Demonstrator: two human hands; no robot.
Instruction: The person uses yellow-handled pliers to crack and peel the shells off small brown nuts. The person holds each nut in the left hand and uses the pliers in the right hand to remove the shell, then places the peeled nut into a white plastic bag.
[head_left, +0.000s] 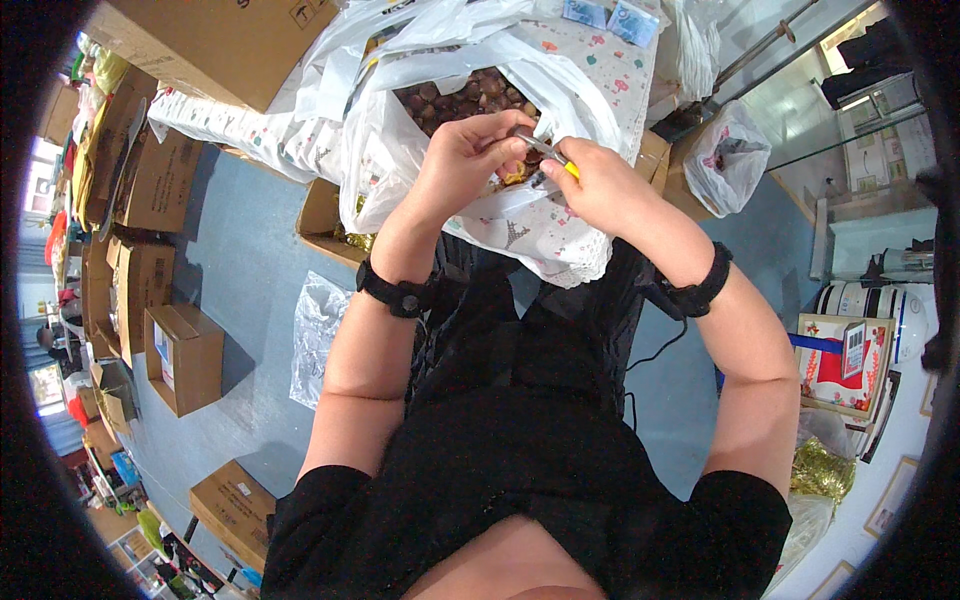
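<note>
My left hand (472, 154) pinches a small dark brown nut, seemingly a chestnut (519, 132), between thumb and fingertips. In my right hand (596, 176) is a metal-tipped hand tool (541, 146) with a yellow part on its handle; its tip meets the nut. The tool's exact kind cannot be told. Behind my hands, many brown nuts (465, 97) lie in an open white plastic bag (382, 142) on the table. Just below my fingers are yellowish pieces (514, 177), partly hidden by my left hand.
A patterned tablecloth (566, 244) hangs over the table edge nearest me. A large cardboard box (217, 45) stands at the table's left, and an open carton (330, 225) sits below it. To the right stands a bin-like box lined with a white plastic bag (727, 165).
</note>
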